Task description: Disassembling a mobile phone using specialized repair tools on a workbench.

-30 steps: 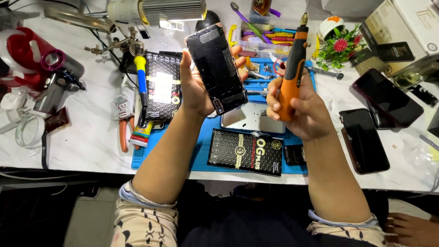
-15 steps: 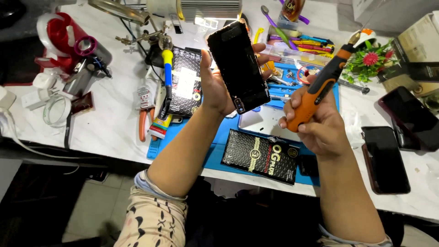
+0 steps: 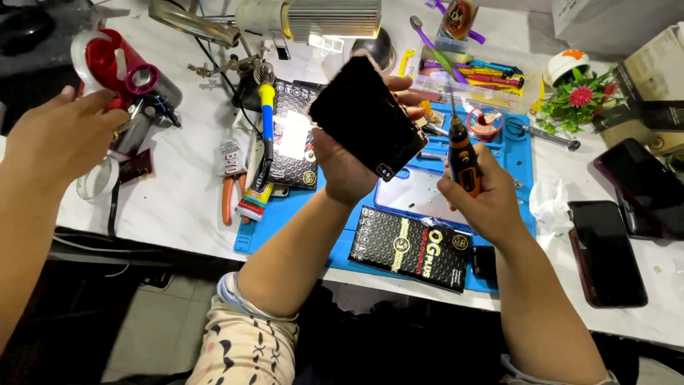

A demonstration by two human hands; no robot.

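The dark phone is held up off the bench, tilted with its black face toward the camera and its lower edge dipping right — an angle that seems chosen to bring that edge close to the tool. The left hand grips it from behind and below, fingers wrapped round the far side, thumb on the near edge, so the face stays uncovered. Just beside it, the right hand is closed in a fist round an orange-and-black electric screwdriver, held upright, its thin bit pointing up near the phone's corner but apart from it. Under both hands lies the blue work mat, with a black patterned box at its near edge and small parts and tools kept within reach. Two more phones lie face up to the right. At far left another person's hand rests half-open near a red-and-grey hot-air blower — touching it or not, I cannot tell
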